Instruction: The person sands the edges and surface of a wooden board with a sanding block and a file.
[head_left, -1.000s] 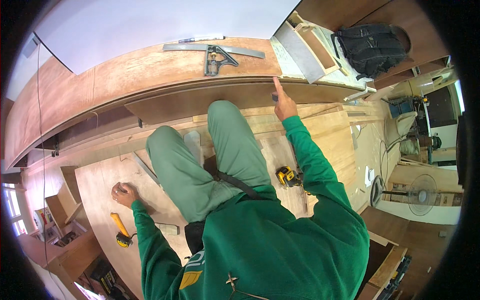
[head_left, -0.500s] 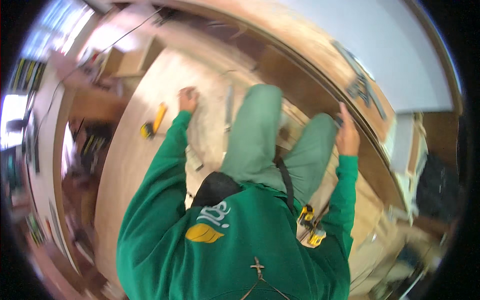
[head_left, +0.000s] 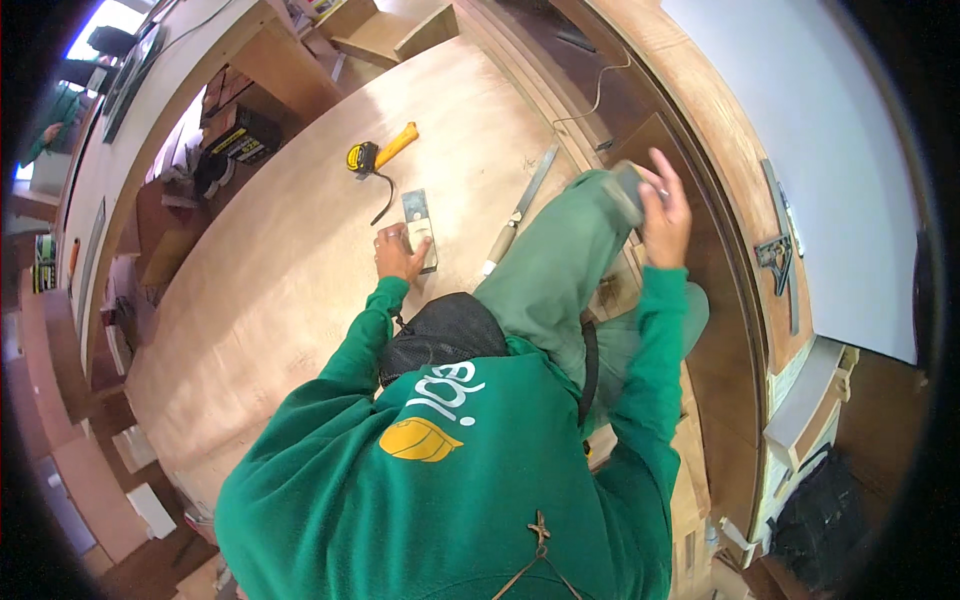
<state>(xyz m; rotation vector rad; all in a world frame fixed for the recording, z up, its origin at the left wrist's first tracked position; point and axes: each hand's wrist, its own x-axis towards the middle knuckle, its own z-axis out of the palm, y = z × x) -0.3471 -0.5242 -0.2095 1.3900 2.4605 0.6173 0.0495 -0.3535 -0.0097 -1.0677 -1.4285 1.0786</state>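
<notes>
Left hand: seen from the head view, the left hand lies over the near part of a flat tool, thumb across its pale body and fingers at its left side; whether they close on it I cannot tell.
Right hand: the right hand grasps a grey block, index finger raised; both are blurred.
Flat tool: on the plywood board, long axis running away from the person, grey end beyond the left hand; this hand is by far the nearer.
Grey block: left of the right palm, over the green trouser knee; contact with the cloth cannot be told.
Between the hands: a long-bladed tool slants beside the thigh, blade pointing away and rightward.
Beyond the left hand: a tape measure beside a yellow handle.
Wooden ledge: at far right, a combination square rests on it.
</notes>
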